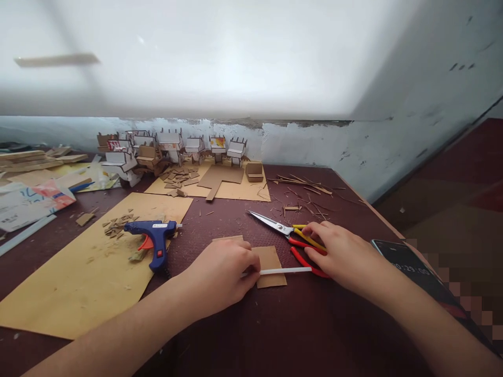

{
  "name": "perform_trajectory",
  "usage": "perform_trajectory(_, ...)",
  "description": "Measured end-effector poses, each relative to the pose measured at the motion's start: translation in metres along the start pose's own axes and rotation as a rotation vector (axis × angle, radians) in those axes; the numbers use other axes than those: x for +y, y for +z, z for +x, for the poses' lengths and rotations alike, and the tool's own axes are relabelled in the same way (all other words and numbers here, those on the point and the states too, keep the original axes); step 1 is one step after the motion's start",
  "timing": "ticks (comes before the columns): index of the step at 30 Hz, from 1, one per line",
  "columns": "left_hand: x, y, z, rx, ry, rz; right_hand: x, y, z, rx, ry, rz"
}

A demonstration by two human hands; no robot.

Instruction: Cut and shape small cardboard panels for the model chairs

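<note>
My left hand [226,272] is closed in a pinch on one end of a thin white stick [286,270], over a small cardboard piece [271,256]. The stick's other end points right, close to the red handle. With its fingers around the red and yellow handles, my right hand [334,251] holds the scissors [275,222], whose blades point up and left. To the left, a blue glue gun [157,238] lies on a yellow board [86,277].
Small cardboard models [171,144] stand along the wall. Cardboard scraps [181,178] and thin strips [306,183] are scattered at the back. A phone [408,262] lies beside my right forearm. Wooden strips [23,159] and a printed packet [35,204] lie left.
</note>
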State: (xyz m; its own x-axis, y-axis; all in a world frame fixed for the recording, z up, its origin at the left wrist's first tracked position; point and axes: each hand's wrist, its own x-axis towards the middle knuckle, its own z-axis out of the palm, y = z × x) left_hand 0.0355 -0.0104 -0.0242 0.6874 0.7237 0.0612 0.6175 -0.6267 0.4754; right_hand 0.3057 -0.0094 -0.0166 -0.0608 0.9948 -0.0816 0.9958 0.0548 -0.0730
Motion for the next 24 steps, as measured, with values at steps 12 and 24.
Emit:
perform_trajectory(12,0.001,0.001,0.002,0.006,-0.01,0.016,-0.001,0.0,-0.003,0.001,-0.026,0.015)
perform_trajectory(24,0.001,0.0,0.002,-0.013,-0.016,-0.01,-0.014,-0.027,-0.013,0.447,0.031,0.712)
